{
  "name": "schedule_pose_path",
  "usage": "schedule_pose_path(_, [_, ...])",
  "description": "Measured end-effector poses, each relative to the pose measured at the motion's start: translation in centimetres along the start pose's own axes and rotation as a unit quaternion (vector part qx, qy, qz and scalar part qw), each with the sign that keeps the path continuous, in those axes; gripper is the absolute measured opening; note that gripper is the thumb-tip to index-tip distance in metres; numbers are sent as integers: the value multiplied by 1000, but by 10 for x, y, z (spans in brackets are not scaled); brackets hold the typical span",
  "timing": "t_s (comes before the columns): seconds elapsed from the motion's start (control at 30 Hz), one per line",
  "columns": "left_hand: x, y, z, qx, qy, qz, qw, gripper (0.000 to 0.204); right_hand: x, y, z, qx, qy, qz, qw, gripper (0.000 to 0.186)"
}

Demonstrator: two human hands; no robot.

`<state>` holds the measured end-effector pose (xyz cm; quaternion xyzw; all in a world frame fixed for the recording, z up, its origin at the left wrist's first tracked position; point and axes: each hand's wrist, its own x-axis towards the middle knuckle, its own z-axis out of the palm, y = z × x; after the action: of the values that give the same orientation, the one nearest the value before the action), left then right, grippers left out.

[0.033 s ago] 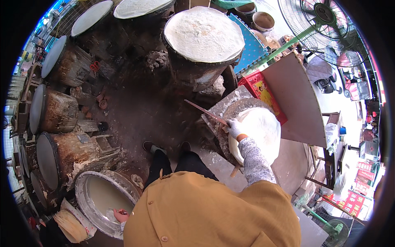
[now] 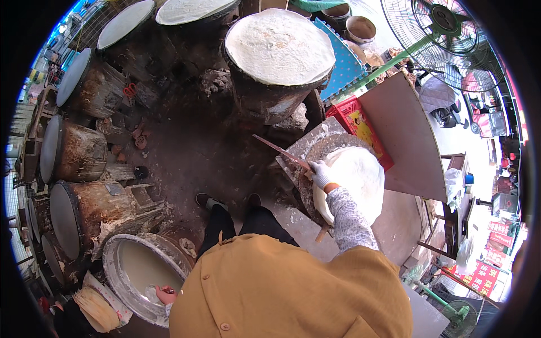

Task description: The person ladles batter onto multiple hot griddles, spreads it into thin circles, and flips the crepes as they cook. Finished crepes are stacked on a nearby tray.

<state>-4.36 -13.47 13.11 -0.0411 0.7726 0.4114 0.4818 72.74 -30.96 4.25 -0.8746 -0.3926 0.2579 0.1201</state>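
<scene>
My right hand [image 2: 323, 176], in a pale glove, grips a long thin wooden stick [image 2: 279, 150] pointing up and left. It is over a round board [image 2: 314, 149] bearing a stack of thin white round sheets [image 2: 355, 175]. My left hand [image 2: 166, 296] is low at the left, at the inner edge of a large batter-coated basin [image 2: 117, 243] of pale batter [image 2: 146, 267]. Its fingers are curled beside a whitish lump; what they hold is too small to make out. Ahead, a white round sheet [image 2: 279, 46] covers the top of a drum stove [image 2: 270, 101].
More drum stoves with round plates [image 2: 62, 219] line the left, one near red scissors [image 2: 129, 90]. At the right are a red crate [image 2: 341, 111], a brown panel [image 2: 400, 146] and a standing fan [image 2: 442, 22]. A bundle of pale sticks [image 2: 96, 307] lies bottom left.
</scene>
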Motion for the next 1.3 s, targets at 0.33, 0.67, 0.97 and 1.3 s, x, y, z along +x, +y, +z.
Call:
schedule_pose_path(0.33, [-27,-42,-13,-24,-17,21,999,23,-39,-154,-33,-83,-44,-206,974,49])
schedule_pose_path(0.67, [-87,-10,17,-200,-63,63,976,27,-70,-542,20,-175,-257,-620,720,46])
schedule_pose_path(0.97, [2,-64,21,-31,63,20,997,48,-91,-696,131,-379,-231,-613,654,31])
schedule_pose_path(1.3, [34,-13,61,-175,-108,-160,965,47,-75,-689,162,-353,-310,-597,650,26])
